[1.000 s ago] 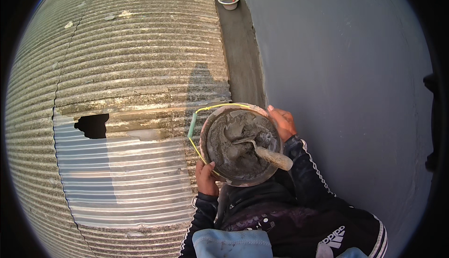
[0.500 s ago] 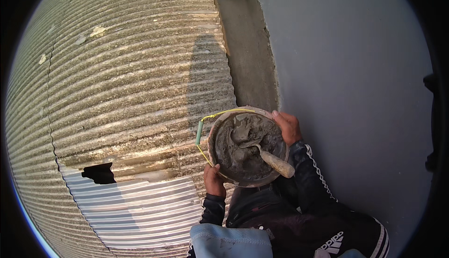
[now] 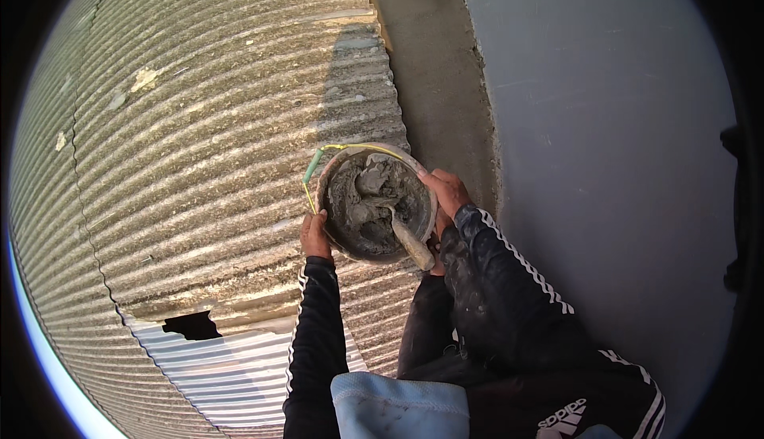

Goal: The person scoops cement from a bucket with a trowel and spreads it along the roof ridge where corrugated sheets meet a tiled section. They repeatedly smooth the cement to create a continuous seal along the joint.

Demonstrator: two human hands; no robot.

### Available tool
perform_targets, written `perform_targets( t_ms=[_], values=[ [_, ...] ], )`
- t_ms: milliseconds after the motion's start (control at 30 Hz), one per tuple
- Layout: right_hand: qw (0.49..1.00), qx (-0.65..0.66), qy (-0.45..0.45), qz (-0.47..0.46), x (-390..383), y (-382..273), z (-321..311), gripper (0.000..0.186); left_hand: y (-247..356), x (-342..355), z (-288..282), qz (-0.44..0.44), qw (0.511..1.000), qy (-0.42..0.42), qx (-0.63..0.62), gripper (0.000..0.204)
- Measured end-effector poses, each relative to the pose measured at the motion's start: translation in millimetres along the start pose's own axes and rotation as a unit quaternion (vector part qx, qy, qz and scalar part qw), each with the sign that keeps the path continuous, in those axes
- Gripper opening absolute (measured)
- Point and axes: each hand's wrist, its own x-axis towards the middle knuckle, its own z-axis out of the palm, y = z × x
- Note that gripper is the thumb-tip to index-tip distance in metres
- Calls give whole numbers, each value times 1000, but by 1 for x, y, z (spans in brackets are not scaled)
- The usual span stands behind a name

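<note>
I watch from far away, and I take the bucket (image 3: 410, 160) as my landmark. It is in front of the person's body, over the corrugated roof (image 3: 223, 120), with its open mouth toward the camera. Inside the bucket is grey wet mortar (image 3: 344, 192), and 1 trowel (image 3: 410, 240) stands in it, the wooden handle leaning over the rim nearest to the body. The left hand (image 3: 315, 236) pinches the rim at the bucket's left side, with the thumb at the edge; its other fingers I cannot see well. The right hand (image 3: 448, 192) is closed on the rim at the opposite side, but how far its fingers go under, I cannot tell. The green grip (image 3: 313, 166) of the bail lies outside the bucket, at its upper left, and no hand is on it.

To hold this well, I would share the weight between the 2 hands and have the mouth level, so that the trowel does not slide. I would also mind the grey wall (image 3: 605, 120) to the right of the bucket, because the right elbow has little room there.
</note>
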Motion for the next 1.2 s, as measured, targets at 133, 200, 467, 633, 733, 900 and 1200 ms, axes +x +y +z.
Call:
perform_targets(
  t_ms=[133, 200, 467, 633, 733, 900, 1200],
  values=[
    [997, 3, 26, -69, 54, -16, 36, 63, 32, 68, -5, 67, 994, 42, 76, 31],
    [997, 6, -35, -63, 88, -21, 52, 63, 42, 103, -9, 35, 997, 63, 38, 30],
    [983, -54, -167, 49, 218, -48, 90, 53, 54, 202, 2, 76, 992, 79, 56, 27],
    [984, -27, -170, 53, 248, -55, 102, 45, 66, 238, 26, 113, 984, 101, 90, 34],
    [983, -17, -172, 56, 257, -59, 101, 45, 69, 253, 36, 129, 981, 108, 100, 40],
    [980, -21, -189, 64, 263, -55, 99, 42, 60, 265, 42, 115, 986, 109, 46, 43],
    [977, 108, -167, 77, 280, -12, 118, 36, 47, 280, 32, 111, 973, 149, 140, 45]
  ],
)
